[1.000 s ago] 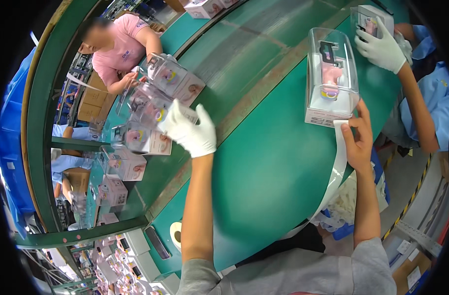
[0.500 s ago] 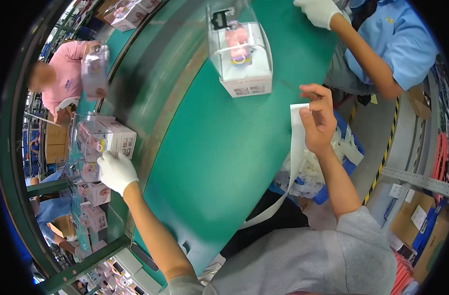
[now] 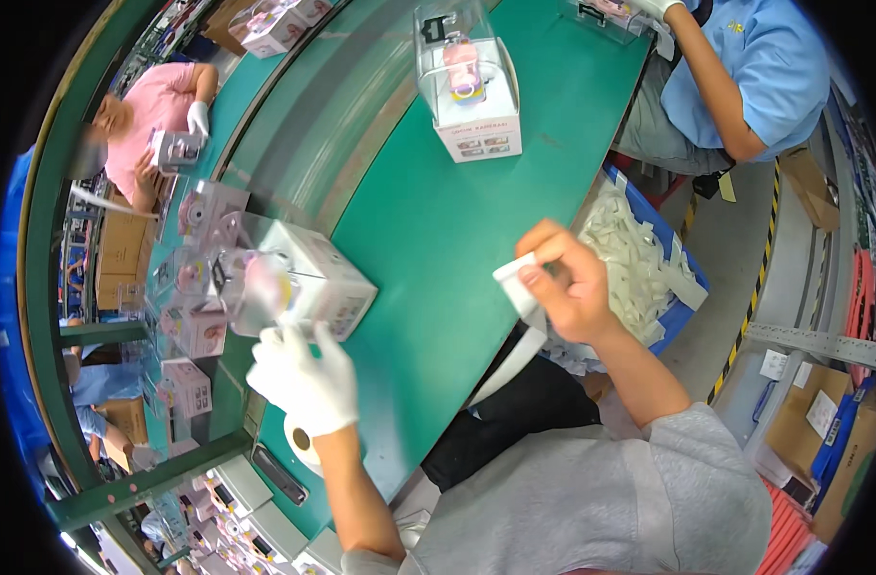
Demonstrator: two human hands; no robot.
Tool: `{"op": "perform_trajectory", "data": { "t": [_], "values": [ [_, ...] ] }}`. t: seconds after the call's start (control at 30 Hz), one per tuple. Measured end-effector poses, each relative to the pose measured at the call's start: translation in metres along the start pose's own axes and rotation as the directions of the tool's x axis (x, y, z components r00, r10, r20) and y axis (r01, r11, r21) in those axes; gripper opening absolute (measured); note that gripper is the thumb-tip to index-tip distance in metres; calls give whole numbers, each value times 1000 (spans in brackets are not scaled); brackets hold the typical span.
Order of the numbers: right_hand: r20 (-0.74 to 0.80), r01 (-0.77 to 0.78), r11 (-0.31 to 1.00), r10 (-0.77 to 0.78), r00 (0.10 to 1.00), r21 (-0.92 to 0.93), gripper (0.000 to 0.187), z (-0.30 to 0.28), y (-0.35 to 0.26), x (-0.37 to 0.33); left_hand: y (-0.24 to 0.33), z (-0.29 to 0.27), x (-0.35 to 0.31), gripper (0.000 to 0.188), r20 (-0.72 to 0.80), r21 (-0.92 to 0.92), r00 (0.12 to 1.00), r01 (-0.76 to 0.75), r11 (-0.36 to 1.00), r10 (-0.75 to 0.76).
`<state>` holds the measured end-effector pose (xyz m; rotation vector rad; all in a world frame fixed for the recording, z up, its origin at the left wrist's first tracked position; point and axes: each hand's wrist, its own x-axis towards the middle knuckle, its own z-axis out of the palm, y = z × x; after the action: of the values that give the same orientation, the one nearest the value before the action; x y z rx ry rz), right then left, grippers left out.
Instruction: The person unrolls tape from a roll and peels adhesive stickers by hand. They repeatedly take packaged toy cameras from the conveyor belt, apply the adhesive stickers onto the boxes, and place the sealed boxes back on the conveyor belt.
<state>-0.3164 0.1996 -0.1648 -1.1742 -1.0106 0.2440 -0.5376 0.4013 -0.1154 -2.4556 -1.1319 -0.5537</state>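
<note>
My gloved left hand (image 3: pixel 309 379) grips the near side of a white box with a clear plastic cover (image 3: pixel 318 283), which is blurred and holds a pink toy. The box is over the left edge of the green work surface (image 3: pixel 428 259). My bare right hand (image 3: pixel 567 287) pinches the end of a white strip (image 3: pixel 515 278) between thumb and fingers; the strip bends down toward my lap. Farther off on the green surface stands a similar white box with a clear cover (image 3: pixel 476 115), a pink toy showing inside. Beside my left wrist lies a white roll (image 3: pixel 302 441).
A conveyor line at left carries several more boxes (image 3: pixel 184 383). A black phone-like object (image 3: pixel 280 474) lies near the table edge. At right, a blue crate (image 3: pixel 682 287) is heaped with white strips. A co-worker in blue (image 3: pixel 745 86) handles a clear-covered box; another person wears pink (image 3: pixel 160 105).
My left hand has drawn a box rightward from the line onto the green surface's edge. My right hand has moved left and down with the white strip. The co-worker in blue now handles a box.
</note>
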Motion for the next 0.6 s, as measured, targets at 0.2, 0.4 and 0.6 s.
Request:
{"op": "perform_trajectory", "data": {
  "t": [0.2, 0.4, 0.6],
  "values": [
    [244, -31, 978, -20, 970, 207, 10, 62, -40, -10, 30, -37, -67, 32, 85, -663, 996, 57, 746, -1],
    [395, 157, 967, -227, 890, 201, 12, 104, -59, -15, 13, -75, -95, 22, 127, -992, 992, 127, 4, -5],
    [362, 139, 971, -202, 910, 194, 11, 132, -76, -26, -9, -79, -112, 24, 116, -993, 993, 116, 24, -32]
  ]
}}
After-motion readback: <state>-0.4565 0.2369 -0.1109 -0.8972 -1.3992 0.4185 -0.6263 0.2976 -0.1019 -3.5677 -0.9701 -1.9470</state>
